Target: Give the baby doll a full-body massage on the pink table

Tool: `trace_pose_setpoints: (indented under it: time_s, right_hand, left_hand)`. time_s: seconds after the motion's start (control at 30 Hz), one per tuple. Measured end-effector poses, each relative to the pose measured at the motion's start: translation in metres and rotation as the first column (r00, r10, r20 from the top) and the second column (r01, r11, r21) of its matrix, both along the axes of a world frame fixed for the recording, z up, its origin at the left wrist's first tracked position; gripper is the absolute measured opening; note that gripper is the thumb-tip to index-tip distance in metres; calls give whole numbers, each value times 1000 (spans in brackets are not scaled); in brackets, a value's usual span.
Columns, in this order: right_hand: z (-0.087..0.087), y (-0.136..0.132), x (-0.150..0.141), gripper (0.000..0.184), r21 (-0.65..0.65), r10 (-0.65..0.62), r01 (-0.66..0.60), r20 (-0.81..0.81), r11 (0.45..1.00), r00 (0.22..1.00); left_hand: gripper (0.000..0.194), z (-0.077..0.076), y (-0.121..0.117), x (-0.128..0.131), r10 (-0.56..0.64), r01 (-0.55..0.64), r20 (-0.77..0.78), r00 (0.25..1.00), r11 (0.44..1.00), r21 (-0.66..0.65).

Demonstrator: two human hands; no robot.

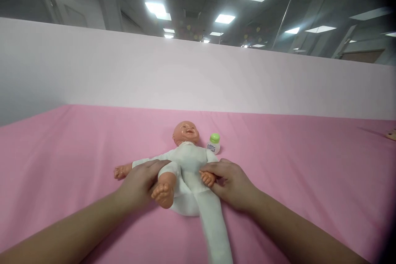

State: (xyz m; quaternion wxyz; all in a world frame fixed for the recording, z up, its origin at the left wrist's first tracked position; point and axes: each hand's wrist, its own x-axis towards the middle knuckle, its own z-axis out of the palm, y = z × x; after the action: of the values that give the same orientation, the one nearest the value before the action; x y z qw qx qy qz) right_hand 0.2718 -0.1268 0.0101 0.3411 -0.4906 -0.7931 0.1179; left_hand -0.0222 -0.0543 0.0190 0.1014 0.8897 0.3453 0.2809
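A baby doll with a white cloth body lies on its back, its head away from me. My left hand is closed around the doll's bent leg, whose bare foot points up toward me. My right hand grips the doll's arm close to its small plastic hand, which rests against the body. The doll's other arm stretches out to the left, past my left hand. Its second leg lies straight toward me. My left fingertips are partly hidden behind the bent leg.
Beside the doll's head stands a small clear bottle with a green cap. Pink cloth covers the surface, and a white wall rises behind it, with glass above. At the far right edge a beige object is cut off.
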Motion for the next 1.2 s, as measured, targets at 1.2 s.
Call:
trace_pose_setpoints:
  time_s: [1.2]
  right_hand:
    - [4,-5,3,28,208,93,-88,-13,974,996]
  left_hand:
    - [16,0,-3,-1,145,-146,-23,989,982,-115]
